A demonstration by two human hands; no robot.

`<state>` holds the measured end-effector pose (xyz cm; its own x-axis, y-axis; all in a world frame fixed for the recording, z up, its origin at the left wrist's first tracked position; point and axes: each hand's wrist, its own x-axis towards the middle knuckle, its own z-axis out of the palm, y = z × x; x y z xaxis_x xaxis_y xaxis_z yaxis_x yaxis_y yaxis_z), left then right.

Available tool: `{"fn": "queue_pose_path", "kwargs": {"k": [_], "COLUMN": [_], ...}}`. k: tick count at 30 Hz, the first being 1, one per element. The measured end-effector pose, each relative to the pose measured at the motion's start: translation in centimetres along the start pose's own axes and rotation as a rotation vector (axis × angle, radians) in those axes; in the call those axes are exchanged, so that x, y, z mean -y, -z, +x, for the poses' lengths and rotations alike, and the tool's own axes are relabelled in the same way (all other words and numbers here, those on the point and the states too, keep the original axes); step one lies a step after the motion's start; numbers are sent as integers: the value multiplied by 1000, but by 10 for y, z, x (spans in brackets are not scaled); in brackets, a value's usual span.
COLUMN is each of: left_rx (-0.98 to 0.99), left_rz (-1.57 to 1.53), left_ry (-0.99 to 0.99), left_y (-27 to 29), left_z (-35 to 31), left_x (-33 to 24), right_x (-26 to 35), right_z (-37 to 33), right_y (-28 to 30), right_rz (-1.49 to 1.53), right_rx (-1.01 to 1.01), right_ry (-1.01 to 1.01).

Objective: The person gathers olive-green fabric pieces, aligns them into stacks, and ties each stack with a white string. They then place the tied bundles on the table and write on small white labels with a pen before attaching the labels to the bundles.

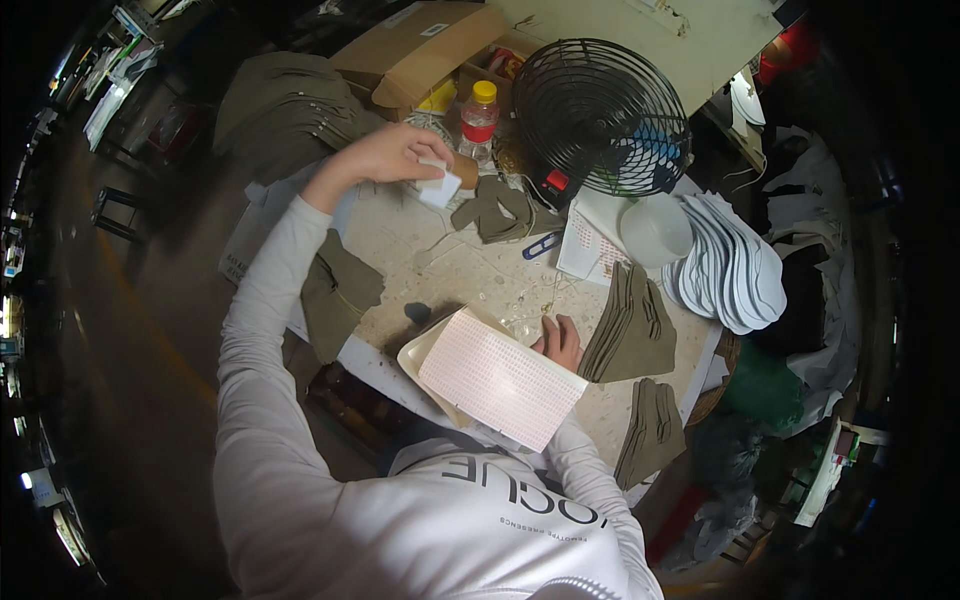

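My left hand (400, 158) reaches over the far left of the table, its thumb and fingers closed on a small white block-shaped piece (440, 187). Just behind that piece are a brown cardboard roll (463, 172) and a clear bottle with a yellow cap (481, 115). My right hand (562, 342) is low over the table beside a stack of olive fabric pieces (630, 325). Its fingers are bent and slightly apart, with nothing visible between them. A sheet of small printed labels (500, 375) hides its wrist and partly covers a cream tray (412, 357).
A black fan (602, 115) stands at the back, near an open cardboard box (420, 50). White cut pieces (730, 265) lie stacked at the right by a translucent tub (656, 230). A blue thread snipper (541, 246) lies mid-table. More olive fabric (337, 295) hangs over the left edge.
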<state>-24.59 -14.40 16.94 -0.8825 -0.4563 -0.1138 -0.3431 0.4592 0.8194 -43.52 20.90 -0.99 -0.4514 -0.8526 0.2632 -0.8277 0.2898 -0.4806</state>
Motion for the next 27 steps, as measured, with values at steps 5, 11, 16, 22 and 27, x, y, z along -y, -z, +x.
{"fn": "queue_pose_path", "kwargs": {"k": [5,11,16,22,27], "left_rx": [-364,-509,-496,-495,-553], "left_rz": [230,562,403,372,414], "left_ry": [107,490,667,722,595], "left_y": [-69,-144,-150,-117,-85], "left_z": [47,138,166,156,119], "left_x": [31,45,53,41,33], "right_x": [3,-5,-11,-15,-28], "right_z": [-1,-3,-6,-4,-10], "right_y": [1,-4,-9,-10,-23], "right_rz": [6,19,36,13,33], "right_rx": [-24,-39,-36,-32,-98], "right_ry": [-6,16,25,33,96]}}
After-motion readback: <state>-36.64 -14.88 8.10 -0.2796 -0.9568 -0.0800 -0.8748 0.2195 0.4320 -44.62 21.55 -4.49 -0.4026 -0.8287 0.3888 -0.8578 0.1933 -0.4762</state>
